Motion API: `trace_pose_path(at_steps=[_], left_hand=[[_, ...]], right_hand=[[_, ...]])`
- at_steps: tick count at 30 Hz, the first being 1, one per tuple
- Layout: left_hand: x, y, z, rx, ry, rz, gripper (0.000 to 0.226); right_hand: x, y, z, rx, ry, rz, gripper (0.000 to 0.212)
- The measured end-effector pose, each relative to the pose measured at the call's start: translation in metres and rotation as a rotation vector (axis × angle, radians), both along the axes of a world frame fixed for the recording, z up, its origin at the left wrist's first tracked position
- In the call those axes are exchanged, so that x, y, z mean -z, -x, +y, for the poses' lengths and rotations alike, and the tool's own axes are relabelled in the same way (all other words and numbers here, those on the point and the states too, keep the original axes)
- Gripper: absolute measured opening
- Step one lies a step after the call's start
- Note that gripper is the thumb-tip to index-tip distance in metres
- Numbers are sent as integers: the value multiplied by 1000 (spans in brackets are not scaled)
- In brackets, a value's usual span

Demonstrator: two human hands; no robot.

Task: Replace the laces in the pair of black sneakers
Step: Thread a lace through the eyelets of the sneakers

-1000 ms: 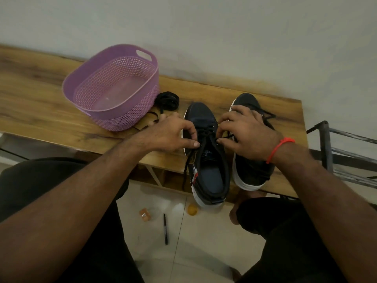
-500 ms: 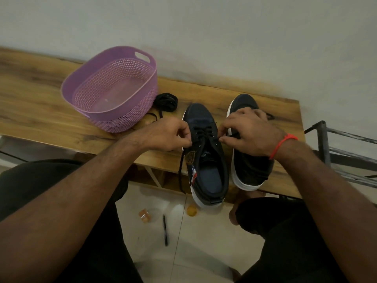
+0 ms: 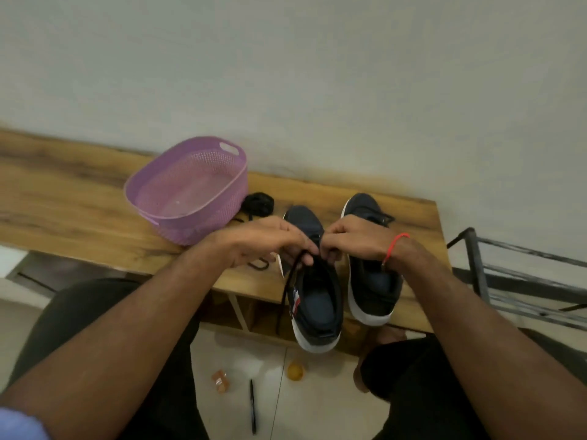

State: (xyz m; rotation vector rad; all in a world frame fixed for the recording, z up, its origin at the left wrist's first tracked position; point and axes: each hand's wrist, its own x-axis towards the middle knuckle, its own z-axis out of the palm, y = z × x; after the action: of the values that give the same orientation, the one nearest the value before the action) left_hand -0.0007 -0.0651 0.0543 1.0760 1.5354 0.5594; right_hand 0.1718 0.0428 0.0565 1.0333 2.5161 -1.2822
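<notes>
On the tiled floor nearest the camera, a black pen [image 3: 253, 406], a small orange-brown object [image 3: 220, 380] and a round yellow-orange object [image 3: 295, 371] are seen between the seated person's knees. Above them, two black sneakers with white soles are set side by side at the near edge of a wooden bench [image 3: 79, 214], heels jutting over it. The left sneaker [image 3: 314, 290] is being worked on: a black lace [image 3: 287, 290] is pinched in the curled fingers of the left hand [image 3: 270, 241] and hangs down past the shoe's side. The right hand [image 3: 352, 241], a red thread [image 3: 394, 247] at its wrist, is clenched over the eyelets, apparently gripping the lace's other end, though the fingertips are hidden. The right sneaker [image 3: 371, 281] lies just beside it. Farther back, a coiled black lace bundle [image 3: 259, 203] rests against a purple perforated basket [image 3: 187, 192], near the wall. A metal rack [image 3: 508, 274] stands to the right.
</notes>
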Motion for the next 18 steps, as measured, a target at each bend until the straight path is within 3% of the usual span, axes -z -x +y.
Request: trace_pose_path(at_steps=[3,8,18], left_hand=[[-26,-2,-5,-126,-40,-240,34],[-88,-8,-9,-260,-145,-396,47],[-244,-15,-17,-438,-427,-539,38]], right_hand=[[-30,-6,-7,185,150,180,40],[-104,-11,-6,344,208,340,53],[-245,-33,-17,438,314,684,32]])
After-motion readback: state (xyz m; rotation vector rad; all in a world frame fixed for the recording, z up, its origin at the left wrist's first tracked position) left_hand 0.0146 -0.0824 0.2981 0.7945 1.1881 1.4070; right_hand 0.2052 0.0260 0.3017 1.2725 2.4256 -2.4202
